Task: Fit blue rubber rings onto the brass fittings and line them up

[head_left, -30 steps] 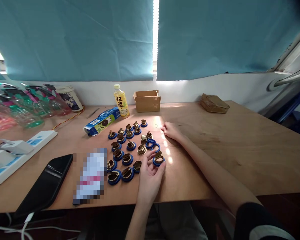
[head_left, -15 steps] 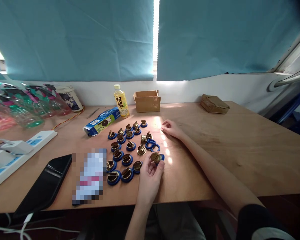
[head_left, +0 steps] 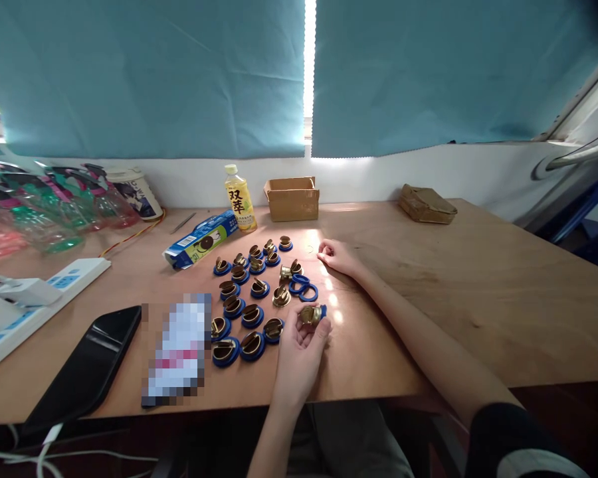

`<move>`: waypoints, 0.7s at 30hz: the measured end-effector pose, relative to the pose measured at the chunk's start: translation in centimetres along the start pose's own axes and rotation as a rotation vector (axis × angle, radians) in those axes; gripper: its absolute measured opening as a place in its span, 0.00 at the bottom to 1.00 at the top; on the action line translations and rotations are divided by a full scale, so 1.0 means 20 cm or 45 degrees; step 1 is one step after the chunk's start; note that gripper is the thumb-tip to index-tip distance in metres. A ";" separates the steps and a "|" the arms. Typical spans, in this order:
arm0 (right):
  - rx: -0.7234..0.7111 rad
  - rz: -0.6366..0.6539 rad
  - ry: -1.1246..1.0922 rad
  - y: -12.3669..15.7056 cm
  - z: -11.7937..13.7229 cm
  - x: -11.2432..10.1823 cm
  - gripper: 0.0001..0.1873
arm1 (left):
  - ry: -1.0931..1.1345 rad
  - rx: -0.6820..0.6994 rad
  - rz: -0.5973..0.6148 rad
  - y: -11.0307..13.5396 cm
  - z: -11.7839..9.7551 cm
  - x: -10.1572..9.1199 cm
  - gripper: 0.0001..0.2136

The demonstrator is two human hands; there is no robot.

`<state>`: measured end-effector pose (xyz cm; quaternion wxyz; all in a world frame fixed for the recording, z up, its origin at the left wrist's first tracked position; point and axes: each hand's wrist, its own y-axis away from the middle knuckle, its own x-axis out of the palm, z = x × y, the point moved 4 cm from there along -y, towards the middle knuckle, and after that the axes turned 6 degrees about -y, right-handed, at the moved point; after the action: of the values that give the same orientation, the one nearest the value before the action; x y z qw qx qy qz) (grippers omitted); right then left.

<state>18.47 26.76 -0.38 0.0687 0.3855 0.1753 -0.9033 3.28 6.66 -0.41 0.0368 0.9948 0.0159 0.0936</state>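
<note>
My left hand (head_left: pixel 299 348) is closed around a brass fitting with a blue ring (head_left: pixel 312 313), tilted on edge just above the wooden table (head_left: pixel 428 299). To its left lie several more brass fittings seated in blue rings (head_left: pixel 244 305). Two loose blue rings (head_left: pixel 303 289) and bare brass pieces (head_left: pixel 282 296) sit just beyond the held one. My right hand (head_left: pixel 335 255) rests on the table farther back, fingers curled in, near the loose rings; nothing shows in it.
A black phone (head_left: pixel 87 368) and a blurred packet (head_left: pixel 179 348) lie front left. A power strip (head_left: pixel 40 292), a blue snack box (head_left: pixel 199 240), a yellow bottle (head_left: pixel 238 198), a cardboard box (head_left: pixel 292 198) and a brown packet (head_left: pixel 426 204) stand farther back.
My left hand has lifted and tipped the ringed brass fitting from flat to on edge. My right hand has curled its fingers slightly and barely shifted.
</note>
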 end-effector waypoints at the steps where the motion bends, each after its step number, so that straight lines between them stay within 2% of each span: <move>1: -0.005 0.002 0.001 0.00 0.01 0.00 0.04 | -0.002 0.009 0.002 0.00 0.00 0.00 0.18; 5: -0.037 0.027 0.017 0.01 0.04 -0.01 0.09 | 0.002 0.017 -0.010 0.00 0.00 0.00 0.18; 10: -0.044 0.042 0.036 0.02 0.06 -0.02 0.09 | 0.022 0.012 -0.007 0.00 0.00 0.00 0.18; 21: -0.044 0.035 0.020 0.00 0.03 -0.01 0.05 | -0.027 0.023 0.009 0.01 -0.01 0.00 0.17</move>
<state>18.13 26.53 0.11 0.0865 0.3938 0.1859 -0.8960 3.27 6.57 -0.29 0.0277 0.9961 0.0127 0.0830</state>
